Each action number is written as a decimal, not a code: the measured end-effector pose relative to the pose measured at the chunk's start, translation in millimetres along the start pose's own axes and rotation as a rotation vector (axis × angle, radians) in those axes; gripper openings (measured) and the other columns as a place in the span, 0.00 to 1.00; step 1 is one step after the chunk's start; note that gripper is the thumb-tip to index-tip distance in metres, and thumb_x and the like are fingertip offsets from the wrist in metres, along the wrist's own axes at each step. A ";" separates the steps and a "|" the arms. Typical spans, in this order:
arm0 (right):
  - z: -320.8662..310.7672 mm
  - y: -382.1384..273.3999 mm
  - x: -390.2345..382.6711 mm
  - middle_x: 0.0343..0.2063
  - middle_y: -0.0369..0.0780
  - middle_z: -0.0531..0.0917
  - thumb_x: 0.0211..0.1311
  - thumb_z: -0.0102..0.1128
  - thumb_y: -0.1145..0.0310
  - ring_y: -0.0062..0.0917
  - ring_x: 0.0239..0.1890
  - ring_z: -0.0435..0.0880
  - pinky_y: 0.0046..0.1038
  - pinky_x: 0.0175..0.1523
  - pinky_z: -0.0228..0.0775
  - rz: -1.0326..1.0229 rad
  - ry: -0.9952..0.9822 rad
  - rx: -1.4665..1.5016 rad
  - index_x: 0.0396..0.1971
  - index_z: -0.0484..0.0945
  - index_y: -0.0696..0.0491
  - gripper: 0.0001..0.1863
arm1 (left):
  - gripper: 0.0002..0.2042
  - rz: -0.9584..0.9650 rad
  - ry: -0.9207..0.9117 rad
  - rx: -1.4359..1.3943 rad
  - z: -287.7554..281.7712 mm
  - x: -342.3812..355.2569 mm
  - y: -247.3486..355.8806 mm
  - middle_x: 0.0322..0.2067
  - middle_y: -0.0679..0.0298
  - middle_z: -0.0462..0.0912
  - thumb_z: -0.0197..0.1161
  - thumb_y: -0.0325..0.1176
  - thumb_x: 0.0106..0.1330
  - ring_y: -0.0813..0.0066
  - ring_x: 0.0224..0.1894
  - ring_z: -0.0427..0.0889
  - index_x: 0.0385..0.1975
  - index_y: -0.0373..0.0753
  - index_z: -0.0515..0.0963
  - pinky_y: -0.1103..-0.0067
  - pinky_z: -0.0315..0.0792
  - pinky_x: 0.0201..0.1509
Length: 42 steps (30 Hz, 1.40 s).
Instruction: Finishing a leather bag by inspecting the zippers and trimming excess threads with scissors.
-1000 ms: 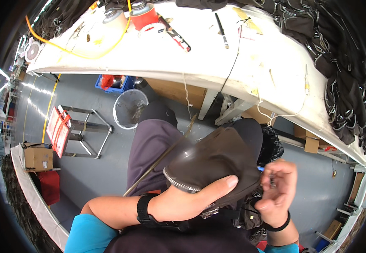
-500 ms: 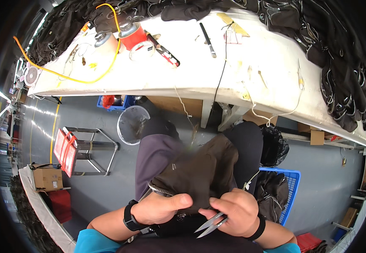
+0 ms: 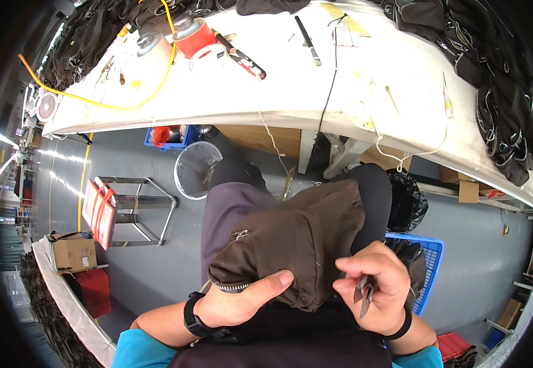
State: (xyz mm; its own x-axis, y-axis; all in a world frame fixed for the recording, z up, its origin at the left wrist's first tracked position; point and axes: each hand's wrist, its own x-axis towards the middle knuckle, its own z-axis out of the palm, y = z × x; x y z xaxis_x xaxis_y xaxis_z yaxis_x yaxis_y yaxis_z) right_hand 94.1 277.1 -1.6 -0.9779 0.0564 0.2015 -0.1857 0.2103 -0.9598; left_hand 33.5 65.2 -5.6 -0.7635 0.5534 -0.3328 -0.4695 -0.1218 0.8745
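Note:
A dark brown cloth bag with a metal zipper along one edge lies across my lap. My left hand is closed on its near left edge, with the thumb pressed flat on the cloth and the other fingers hidden beneath. Just right of the bag, apart from it, my right hand holds small metal scissors against the palm, blades pointing toward me. Its thumb and forefinger stick out toward the cloth with a small gap between them; whether a thread lies there is too fine to tell.
Ahead stands a white table with a red can, a brush and a yellow hose. Dark bags pile along its far and right edges. A blue crate sits at my right, a bin and stool at left.
My right hand has left the cloth and moved right, with the scissors turned in its palm. The bag now lies more spread out, its pocket seam showing. My left hand keeps its hold.

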 end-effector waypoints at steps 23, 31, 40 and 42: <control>-8.7 3.2 4.4 0.25 0.37 0.74 0.44 0.57 0.85 0.16 0.22 0.71 0.18 0.26 0.63 -0.002 -0.122 0.026 0.34 0.69 0.55 0.16 | 0.29 0.227 -0.289 0.535 10.0 8.9 14.4 0.67 0.49 0.57 0.55 0.28 0.65 0.56 0.73 0.48 0.67 0.31 0.57 0.68 0.41 0.74; -22.0 -7.4 10.8 0.29 0.41 0.81 0.45 0.69 0.82 0.22 0.22 0.78 0.20 0.26 0.70 -0.083 -0.093 -0.175 0.35 0.79 0.56 0.14 | 0.24 0.131 -0.244 0.556 9.6 -2.5 11.6 0.60 0.54 0.67 0.59 0.30 0.64 0.60 0.64 0.63 0.60 0.32 0.66 0.70 0.55 0.67; -23.7 -25.0 8.4 0.31 0.44 0.81 0.40 0.69 0.77 0.25 0.21 0.80 0.22 0.21 0.70 -0.479 -0.155 -0.651 0.34 0.81 0.62 0.16 | 0.16 -0.010 -0.369 0.589 12.6 -19.8 8.5 0.50 0.61 0.77 0.61 0.29 0.64 0.66 0.51 0.74 0.51 0.33 0.75 0.76 0.67 0.56; -26.6 -28.2 7.8 0.29 0.41 0.79 0.40 0.68 0.76 0.24 0.20 0.77 0.23 0.21 0.68 -0.498 -0.186 -0.760 0.32 0.79 0.61 0.14 | 0.14 -0.044 -0.405 0.602 15.4 -20.0 8.3 0.47 0.62 0.79 0.62 0.29 0.64 0.68 0.48 0.77 0.49 0.34 0.77 0.77 0.69 0.53</control>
State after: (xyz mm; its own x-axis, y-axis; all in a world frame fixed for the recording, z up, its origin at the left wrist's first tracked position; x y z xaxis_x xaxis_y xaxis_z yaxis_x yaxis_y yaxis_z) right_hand 94.3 297.6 32.2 -0.8141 -0.3564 0.4585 -0.5400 0.7550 -0.3720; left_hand 51.6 65.8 13.8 -0.4707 0.8232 -0.3176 -0.0819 0.3176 0.9447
